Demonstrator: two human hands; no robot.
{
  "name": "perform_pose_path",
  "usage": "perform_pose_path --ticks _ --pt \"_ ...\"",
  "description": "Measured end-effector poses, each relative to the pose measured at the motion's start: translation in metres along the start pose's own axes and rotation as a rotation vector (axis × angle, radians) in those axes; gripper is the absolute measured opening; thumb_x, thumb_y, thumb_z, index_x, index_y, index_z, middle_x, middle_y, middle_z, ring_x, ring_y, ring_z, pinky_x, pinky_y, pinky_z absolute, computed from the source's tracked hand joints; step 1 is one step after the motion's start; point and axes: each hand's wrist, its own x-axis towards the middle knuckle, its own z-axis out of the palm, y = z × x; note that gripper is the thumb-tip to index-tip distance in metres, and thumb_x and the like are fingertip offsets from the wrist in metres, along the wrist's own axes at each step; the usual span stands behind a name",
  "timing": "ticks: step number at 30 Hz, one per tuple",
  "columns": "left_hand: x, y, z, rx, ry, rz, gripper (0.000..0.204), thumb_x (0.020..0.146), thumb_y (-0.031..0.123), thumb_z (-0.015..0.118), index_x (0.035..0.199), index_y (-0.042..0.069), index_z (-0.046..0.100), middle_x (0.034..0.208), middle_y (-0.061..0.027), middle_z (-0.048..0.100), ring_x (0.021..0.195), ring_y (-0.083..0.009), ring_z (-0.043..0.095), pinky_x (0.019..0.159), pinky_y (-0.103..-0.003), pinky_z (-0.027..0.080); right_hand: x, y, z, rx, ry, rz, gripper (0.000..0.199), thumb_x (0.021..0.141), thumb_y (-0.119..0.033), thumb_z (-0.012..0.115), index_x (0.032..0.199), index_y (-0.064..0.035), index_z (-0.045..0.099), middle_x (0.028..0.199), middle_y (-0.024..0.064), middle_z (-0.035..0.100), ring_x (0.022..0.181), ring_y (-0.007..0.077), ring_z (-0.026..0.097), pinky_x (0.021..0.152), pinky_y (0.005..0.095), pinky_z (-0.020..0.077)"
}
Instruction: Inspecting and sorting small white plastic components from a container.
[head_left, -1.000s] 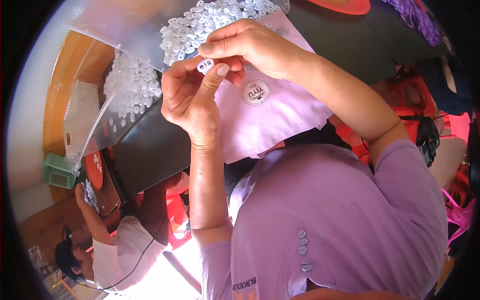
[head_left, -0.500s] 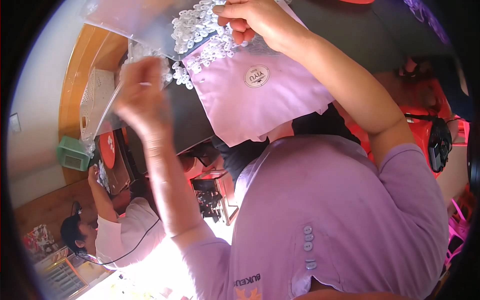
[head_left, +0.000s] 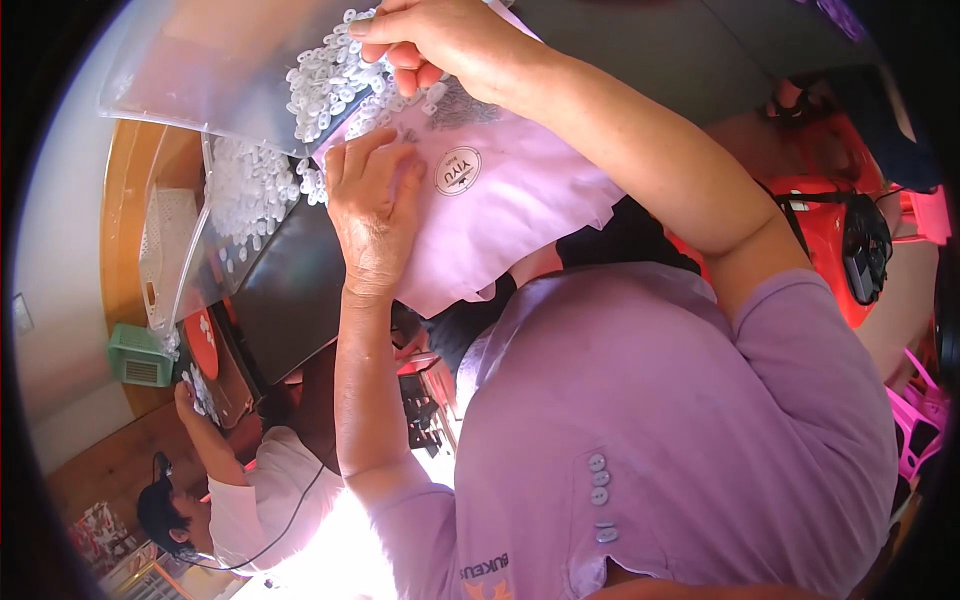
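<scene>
A heap of small white oval pieces with holes [head_left: 318, 85] lies at the top, spilling onto a pink cloth [head_left: 520, 215] with a round printed label. My left hand [head_left: 375, 215] is over the cloth's left edge, fingers stretched toward the pieces and thumb apart; I see nothing held in it. Above the heap's right side is my right hand [head_left: 450, 45], its fingers curled and closed. Whatever its fingertips hold, if anything, is too small to make out. A dark patch of fine bits [head_left: 465, 108] shows on the cloth beside that hand.
More white pieces [head_left: 250, 185] fill a clear plastic container at the left, near a dark tabletop [head_left: 290, 290]. Beyond are a green basket [head_left: 140, 355], a red disc [head_left: 200, 345] and a co-worker [head_left: 245, 500]. A black bag [head_left: 866, 245] rests on a red seat at right.
My left hand has moved right from the container of pieces to the cloth's edge. My right hand stays at the heap, still curled. The whole view has shifted slightly.
</scene>
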Motion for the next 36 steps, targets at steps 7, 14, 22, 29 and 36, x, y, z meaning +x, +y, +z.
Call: perform_pose_path --ticks 7,14,22,29,36 --pt "0.012 -0.007 0.012 0.201 -0.024 -0.009 0.013 0.076 0.009 0.07 0.086 0.007 0.063 0.09 -0.0073 0.057 0.09 -0.0295 0.054 0.079 -0.042 0.044 -0.001 0.004 0.002 -0.029 -0.004 -0.015 0.027 0.09 -0.018 0.062 0.07 0.0002 0.058 0.049 0.0037 0.049 0.037 0.0145 0.049 0.036 0.0276 0.0359" --pt "0.011 -0.011 0.009 0.186 -0.068 -0.008 0.01 0.076 0.007 0.068 0.082 0.008 0.059 0.089 -0.0068 0.057 0.089 -0.0292 0.054 0.077 -0.043 0.044 -0.002 0.001 0.004 -0.053 -0.022 -0.035 0.03 0.09 -0.021 0.065 0.069 -0.0005 0.058 0.05 0.0041 0.051 0.035 0.0133 0.047 0.035 0.0266 0.0345" --pt "0.01 -0.012 0.01 0.274 -0.044 0.126 0.01 0.079 0.002 0.065 0.088 0.003 0.06 0.087 -0.0093 0.059 0.085 -0.0306 0.055 0.077 -0.042 0.045 0.001 0.009 0.006 -0.06 -0.031 -0.073 0.03 0.09 -0.022 0.065 0.072 0.0018 0.062 0.055 0.0044 0.055 0.035 0.0129 0.047 0.034 0.0263 0.0343" --pt "0.011 -0.021 0.005 -0.037 0.066 -0.1 0.003 0.078 0.004 0.063 0.081 0.004 0.061 0.078 -0.0081 0.058 0.075 -0.0238 0.056 0.068 -0.036 0.045 -0.002 0.006 0.007 -0.118 -0.018 -0.1 0.029 0.09 -0.022 0.064 0.073 0.0015 0.064 0.057 0.0041 0.055 0.038 0.0115 0.047 0.035 0.0262 0.0335" --pt "0.021 -0.004 -0.021 -1.004 0.192 -0.773 0.014 0.083 0.004 0.062 0.09 -0.007 0.065 0.078 -0.0099 0.063 0.064 -0.0136 0.056 0.054 -0.025 0.044 -0.001 0.016 0.001 -0.669 -0.094 -0.225 0.021 0.085 -0.021 0.067 0.078 -0.0013 0.066 0.063 0.0039 0.06 0.053 0.0114 0.054 0.052 0.0282 0.0434"
